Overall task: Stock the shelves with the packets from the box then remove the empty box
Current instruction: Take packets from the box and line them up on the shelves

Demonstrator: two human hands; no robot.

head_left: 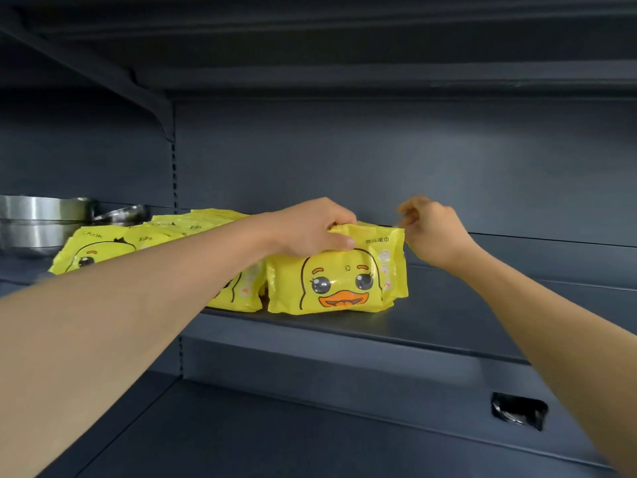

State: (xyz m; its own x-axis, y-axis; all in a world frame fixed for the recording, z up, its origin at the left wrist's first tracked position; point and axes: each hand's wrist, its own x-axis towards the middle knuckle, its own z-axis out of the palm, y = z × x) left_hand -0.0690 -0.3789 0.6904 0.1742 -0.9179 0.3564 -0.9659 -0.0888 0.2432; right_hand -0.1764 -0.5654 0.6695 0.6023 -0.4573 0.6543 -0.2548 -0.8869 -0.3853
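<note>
Left hand (312, 227) grips the packet's (339, 282) top edge on the shelf (448, 315).

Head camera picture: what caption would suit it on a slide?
Left hand grips the top of a yellow duck packet standing on a dark shelf; right hand hovers beside it.

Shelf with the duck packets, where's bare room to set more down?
Bare shelf runs right of the front duck packet, under the right hand. The lower shelf is bare too. Left is crowded: packets run to the steel pots. The left hand grips the front packet's top.
</note>
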